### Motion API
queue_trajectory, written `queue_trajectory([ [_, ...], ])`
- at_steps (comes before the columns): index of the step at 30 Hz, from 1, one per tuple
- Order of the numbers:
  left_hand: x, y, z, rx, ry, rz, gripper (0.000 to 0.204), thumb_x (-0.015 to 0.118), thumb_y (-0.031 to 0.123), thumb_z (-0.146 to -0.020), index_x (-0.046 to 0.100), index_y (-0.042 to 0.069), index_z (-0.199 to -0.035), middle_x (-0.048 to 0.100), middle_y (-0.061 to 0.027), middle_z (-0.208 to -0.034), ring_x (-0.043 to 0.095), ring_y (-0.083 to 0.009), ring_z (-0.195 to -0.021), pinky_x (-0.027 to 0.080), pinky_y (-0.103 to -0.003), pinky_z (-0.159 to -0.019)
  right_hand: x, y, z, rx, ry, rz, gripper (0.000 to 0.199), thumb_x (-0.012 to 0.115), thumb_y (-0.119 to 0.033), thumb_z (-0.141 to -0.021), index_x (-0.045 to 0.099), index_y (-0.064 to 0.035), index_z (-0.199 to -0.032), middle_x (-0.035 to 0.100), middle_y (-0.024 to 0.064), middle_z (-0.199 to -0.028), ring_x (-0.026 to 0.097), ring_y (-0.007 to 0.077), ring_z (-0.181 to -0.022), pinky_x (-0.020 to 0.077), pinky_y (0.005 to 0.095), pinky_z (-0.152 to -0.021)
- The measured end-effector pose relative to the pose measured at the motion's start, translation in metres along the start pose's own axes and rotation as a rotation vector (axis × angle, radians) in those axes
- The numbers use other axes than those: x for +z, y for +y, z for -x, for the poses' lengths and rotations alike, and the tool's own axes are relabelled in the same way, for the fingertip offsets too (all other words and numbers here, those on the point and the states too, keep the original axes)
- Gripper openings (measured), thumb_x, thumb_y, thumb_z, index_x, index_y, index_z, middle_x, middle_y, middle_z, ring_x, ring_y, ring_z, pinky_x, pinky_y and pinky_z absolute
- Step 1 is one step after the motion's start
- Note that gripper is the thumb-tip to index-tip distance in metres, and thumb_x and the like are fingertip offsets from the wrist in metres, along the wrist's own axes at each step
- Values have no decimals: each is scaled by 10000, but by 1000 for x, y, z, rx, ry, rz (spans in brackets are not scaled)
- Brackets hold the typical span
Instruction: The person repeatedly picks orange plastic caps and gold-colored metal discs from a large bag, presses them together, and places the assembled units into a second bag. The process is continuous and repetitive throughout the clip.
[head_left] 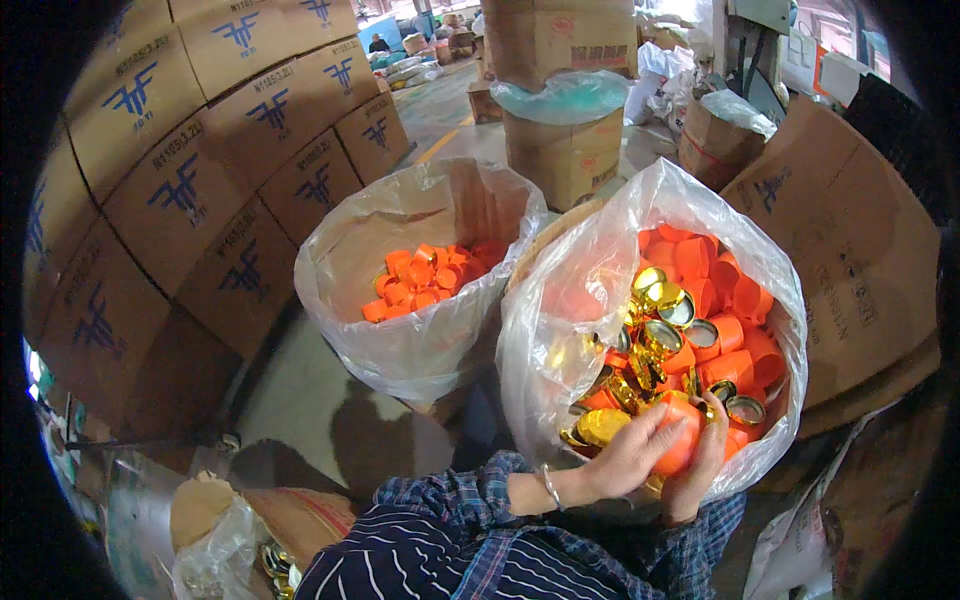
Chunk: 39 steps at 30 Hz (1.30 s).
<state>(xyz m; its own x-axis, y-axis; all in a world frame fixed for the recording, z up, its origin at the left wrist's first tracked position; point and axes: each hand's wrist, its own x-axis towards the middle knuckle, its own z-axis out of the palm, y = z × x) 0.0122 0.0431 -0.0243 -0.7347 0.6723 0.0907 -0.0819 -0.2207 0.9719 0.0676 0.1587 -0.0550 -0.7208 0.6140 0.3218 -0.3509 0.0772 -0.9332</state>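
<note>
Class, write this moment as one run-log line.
left hand: on orange cap | right hand: on same cap | beneath: gold lids, other orange caps | around: clear plastic liner

Two hands, one left hand (pixel 622 460) and one right hand (pixel 703 468), hold one orange cap (pixel 678 438). Two bags, a nearer bag (pixel 530 360) and a farther bag (pixel 335 240), each contain over ten more orange caps, too heaped for exact counting. Gold lids (pixel 603 428) exceed ten. Stacked cartons (pixel 150 215) number at least ten. One bracelet (pixel 551 490) shows.
</note>
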Motion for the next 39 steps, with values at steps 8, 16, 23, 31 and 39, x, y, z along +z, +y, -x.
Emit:
queue_trajectory([
  [8,-18,2,-6,-253,70,725,262,529,202,-1038,605,19,-1210,656,-74,-1186,633,-171,-1092,505,-338,-979,-5,-12,0,-570,-257,481,669,598,-337,-868,451,54,-1391,462,262,-1388,466,406,-1280,359,496,-1102],
  [16,-18,15,9,346,-32,-398,316,528,291,-1045,625,1,-1123,683,-157,-975,689,-250,-906,520,-368,-753,24,-1,2,259,-82,-534,454,369,-274,-1043,490,23,-1364,523,129,-1358,515,236,-1249,381,332,-1082],
  [23,-32,27,12,-51,60,393,340,494,302,-1058,652,4,-1102,686,-54,-1033,663,-133,-923,524,-281,-837,27,-15,3,-393,-194,285,704,611,-287,-778,458,62,-1371,493,219,-1335,463,357,-1281,334,422,-1119],
  [31,-49,16,-4,-171,8,653,319,508,290,-1050,636,27,-1176,683,-55,-1105,660,-122,-985,537,-288,-875,33,-37,-5,-262,-301,377,596,614,-108,-747,507,30,-1316,533,179,-1271,522,302,-1197,376,383,-1073],
  [39,-52,17,7,-129,-258,166,587,712,479,-901,556,-3,-1199,652,-67,-1078,612,-111,-975,505,-273,-858,13,-37,-16,201,-322,110,326,503,-167,-939,626,30,-1169,636,77,-1108,574,158,-1051,430,291,-953],
])
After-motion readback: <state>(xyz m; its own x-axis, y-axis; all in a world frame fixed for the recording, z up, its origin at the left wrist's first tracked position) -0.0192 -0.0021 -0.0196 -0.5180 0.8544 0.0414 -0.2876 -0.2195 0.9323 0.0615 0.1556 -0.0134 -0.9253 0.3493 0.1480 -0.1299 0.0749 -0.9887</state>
